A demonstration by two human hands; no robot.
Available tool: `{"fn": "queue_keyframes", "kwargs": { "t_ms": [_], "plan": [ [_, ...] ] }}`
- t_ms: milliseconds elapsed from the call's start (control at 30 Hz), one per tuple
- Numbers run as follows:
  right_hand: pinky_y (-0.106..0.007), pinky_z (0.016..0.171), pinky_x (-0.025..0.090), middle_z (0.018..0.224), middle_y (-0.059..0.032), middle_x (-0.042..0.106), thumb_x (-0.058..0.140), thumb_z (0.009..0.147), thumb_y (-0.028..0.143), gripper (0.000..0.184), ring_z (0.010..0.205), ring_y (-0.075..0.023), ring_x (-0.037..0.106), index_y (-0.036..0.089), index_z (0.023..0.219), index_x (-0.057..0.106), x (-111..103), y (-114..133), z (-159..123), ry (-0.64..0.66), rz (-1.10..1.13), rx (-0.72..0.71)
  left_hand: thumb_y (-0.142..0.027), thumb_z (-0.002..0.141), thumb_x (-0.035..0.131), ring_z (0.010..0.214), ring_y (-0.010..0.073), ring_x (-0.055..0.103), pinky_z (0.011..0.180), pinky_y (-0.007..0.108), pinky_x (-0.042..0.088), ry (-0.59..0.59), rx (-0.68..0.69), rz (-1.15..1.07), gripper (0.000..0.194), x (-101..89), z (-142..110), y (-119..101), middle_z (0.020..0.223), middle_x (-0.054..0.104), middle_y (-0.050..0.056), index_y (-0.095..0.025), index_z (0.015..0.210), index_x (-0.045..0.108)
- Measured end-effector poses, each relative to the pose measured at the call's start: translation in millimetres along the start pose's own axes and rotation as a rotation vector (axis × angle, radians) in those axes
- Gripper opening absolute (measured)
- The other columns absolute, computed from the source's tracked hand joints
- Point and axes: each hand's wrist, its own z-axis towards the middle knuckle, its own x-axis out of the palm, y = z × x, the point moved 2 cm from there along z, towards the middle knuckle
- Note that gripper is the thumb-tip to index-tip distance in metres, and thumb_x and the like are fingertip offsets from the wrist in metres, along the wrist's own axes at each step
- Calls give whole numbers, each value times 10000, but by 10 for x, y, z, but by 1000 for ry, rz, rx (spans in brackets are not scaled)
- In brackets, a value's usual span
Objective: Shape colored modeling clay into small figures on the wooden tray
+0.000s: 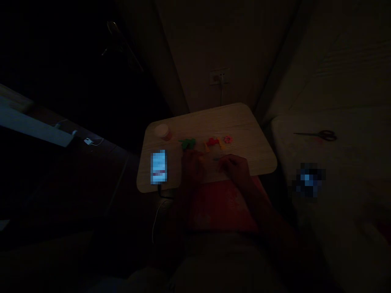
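Note:
In the dim light, both hands are over the near edge of a small wooden-topped table (177,162). My right hand (236,166) is closed in a pinch on a thin greenish stick (216,159) that points left. My left hand (193,166) is curled beside it, close to something orange; its fingers are too dark to show a hold. Just beyond the hands lie green pieces (188,143), a red piece (213,141) flanked by yellow-orange pieces (221,143), and a pink flower-shaped piece (228,139). Their exact kind is unclear.
A lit phone (159,167), its screen blurred, lies on the table's left with a cable. Behind it stands a lidded tub (163,132). Scissors (324,135) and a blurred object (308,180) rest on the pale surface at right. A wall socket (219,76) holds a plug.

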Motion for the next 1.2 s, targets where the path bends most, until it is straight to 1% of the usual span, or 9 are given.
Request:
{"fn": "queue_keyframes", "kwargs": {
  "t_ms": [100, 267, 367, 533, 633, 767, 867, 1000, 1200],
  "plan": [
    [-246, 478, 436, 573, -23, 691, 646, 861, 378, 270, 491, -148, 596, 197, 677, 726, -13, 23, -10, 39, -56, -46, -398, 1022, 492, 1088, 268, 582, 1010, 461, 459, 4, 68, -42, 282, 3, -4, -105, 1116, 612, 114, -200, 1112, 671],
    [-246, 485, 431, 579, -21, 692, 660, 848, 403, 280, 502, -152, 584, 200, 679, 752, -31, 23, 17, 99, -83, -61, -442, 972, 634, 1038, 241, 632, 965, 421, 503, 120, 154, -192, 289, 121, 61, -290, 1079, 695, 91, -217, 1141, 703],
    [-249, 486, 429, 575, -23, 691, 674, 854, 439, 312, 501, -153, 577, 200, 670, 754, -33, -2, 29, 123, -73, -61, -418, 978, 648, 968, 213, 663, 914, 397, 534, 132, 118, -278, 230, 167, 104, -338, 1004, 733, 73, -220, 1038, 747],
    [-259, 503, 429, 570, -29, 675, 585, 927, 549, 473, 512, -151, 572, 193, 653, 733, -25, -14, 13, 134, -9, -55, -429, 965, 674, 872, 188, 684, 818, 365, 562, 62, -8, -366, 251, 149, 112, -305, 915, 736, 61, -217, 880, 779],
    [-260, 492, 437, 575, -19, 670, 664, 868, 564, 408, 513, -153, 578, 195, 721, 752, -24, 10, 8, 93, 5, -36, -456, 927, 720, 828, 182, 683, 778, 351, 566, 24, -38, -380, 267, 132, 105, -273, 862, 726, 52, -216, 827, 778],
    [-256, 485, 454, 609, -16, 693, 792, 746, 483, 285, 515, -152, 590, 201, 765, 753, -14, 45, 6, 69, 58, 2, -470, 896, 754, 815, 179, 687, 771, 348, 572, 29, -46, -386, 272, 130, 94, -254, 854, 727, 51, -215, 804, 776],
    [-259, 495, 466, 616, -20, 694, 762, 768, 463, 266, 516, -148, 588, 201, 729, 738, -11, 59, 7, 57, 70, 11, -453, 883, 773, 817, 178, 689, 776, 346, 569, 23, -30, -433, 249, 126, 88, -251, 856, 734, 49, -213, 817, 777],
    [-250, 481, 445, 569, -6, 659, 736, 791, 449, 264, 493, -140, 567, 199, 710, 726, -12, 40, 13, 45, 60, 16, -421, 921, 738, 817, 173, 696, 765, 333, 567, 30, -16, -488, 232, 121, 93, -246, 870, 750, 52, -210, 835, 779],
    [-249, 477, 440, 577, -10, 667, 738, 782, 449, 273, 496, -142, 572, 195, 687, 714, 11, 1, 14, 57, 47, 14, -465, 884, 769, 843, 189, 692, 797, 352, 571, 60, -38, -434, 252, 127, 91, -260, 892, 746, 51, -213, 907, 778]
  ]
}}
